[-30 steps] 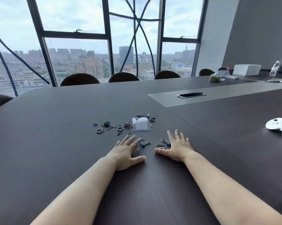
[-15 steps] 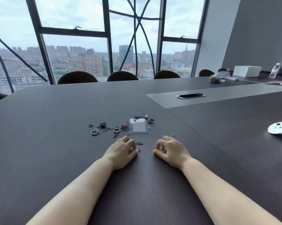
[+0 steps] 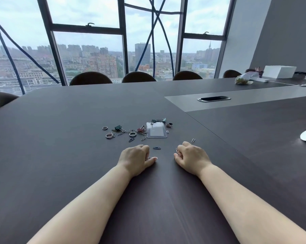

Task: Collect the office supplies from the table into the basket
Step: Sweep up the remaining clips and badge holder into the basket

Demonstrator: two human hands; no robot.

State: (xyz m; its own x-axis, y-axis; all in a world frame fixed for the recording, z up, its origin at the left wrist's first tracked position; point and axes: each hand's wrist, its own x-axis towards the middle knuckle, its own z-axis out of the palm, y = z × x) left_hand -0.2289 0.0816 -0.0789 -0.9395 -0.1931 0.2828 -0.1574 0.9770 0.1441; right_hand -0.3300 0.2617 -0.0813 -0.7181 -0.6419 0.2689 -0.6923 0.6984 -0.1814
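Head view: office supplies point(image 3: 124, 132) mostly in one scatter at 12 o'clock, beyond both hands. Left hand point(image 3: 136, 160) knuckles-up on the surface point(image 3: 60, 155), fingers curled over paper clips point(image 3: 148, 157), wire glinting at the thumb. Right hand point(image 3: 192, 158) likewise curled on more paper clips, one poking out at its 9 o'clock. Hands near each other, not touching. Blue clip point(image 3: 156, 148) loose between them; silver clip point(image 3: 193, 140) at 12 o'clock of the right hand, just beside it.

Progress, as a judgement: early. First handfuls gathered, nothing delivered; basket nowhere in frame. Left to collect:
- clear badge holder point(image 3: 156, 132), flat plastic, rectangular
- green binder clip point(image 3: 118, 128) and pink binder clip point(image 3: 141, 129), folded metal with wire handles
- three rings point(image 3: 132, 134), round, smooth-looking
- thin bent-wire clips tangled among them

Small and light, likely fiddly against the matte, dark, wood-grained top.

Farther out: oval cable port point(image 3: 213, 98) at 1 o'clock; white box point(image 3: 279, 71) and crumpled plastic bag point(image 3: 244, 79) at 2 o'clock.
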